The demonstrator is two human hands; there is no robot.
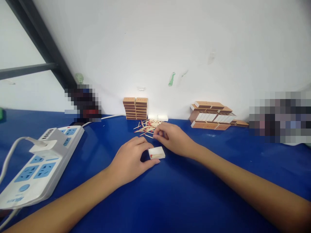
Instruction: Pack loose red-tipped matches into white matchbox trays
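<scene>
A small white matchbox tray [156,152] rests on the blue table, a few red-tipped matches inside. My left hand [132,157] grips it from the left, thumb along its near side and fingers at its far side. Just behind the tray lies a loose pile of matches [148,126]. My right hand [172,137] is at the right edge of that pile, its fingers bent and pinched together; whatever is between the fingertips is too small to make out.
Two columns of stacked matchboxes [135,109] stand by the wall, with white trays [162,117] beside them. More matchboxes [211,124] are stacked at the right. A power strip [43,168] with cables lies at the left.
</scene>
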